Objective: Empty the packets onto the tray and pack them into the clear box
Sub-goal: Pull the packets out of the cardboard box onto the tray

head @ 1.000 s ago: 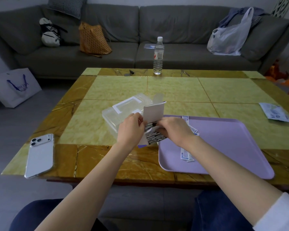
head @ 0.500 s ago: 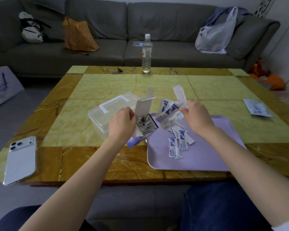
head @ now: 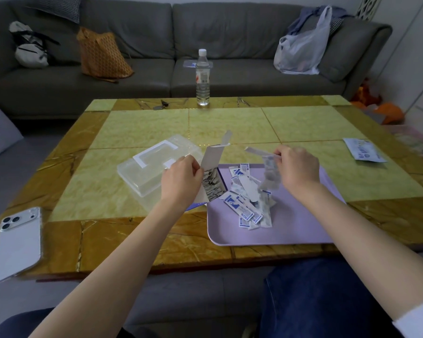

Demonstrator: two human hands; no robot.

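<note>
My left hand [head: 181, 181] grips an open white carton [head: 211, 176] tilted over the left edge of the lilac tray [head: 300, 223]; several packets still show inside it. My right hand [head: 297, 168] hovers above the tray and pinches a few blurred packets [head: 269, 170], some of them falling. A heap of white and blue packets [head: 246, 203] lies on the tray. The clear box [head: 147, 167], lid shut with a white handle, stands on the table just left of my left hand.
A white phone [head: 17, 242] lies at the table's near left corner. A water bottle [head: 202, 78] stands at the far edge, with a small dark object beside it. A flat printed pouch [head: 363, 150] lies at the right. Beyond is a grey sofa holding bags.
My right hand drew packets out of the carton, carried them right over the tray and is dropping them. The heap on the tray has grown. My left hand kept holding the carton.
</note>
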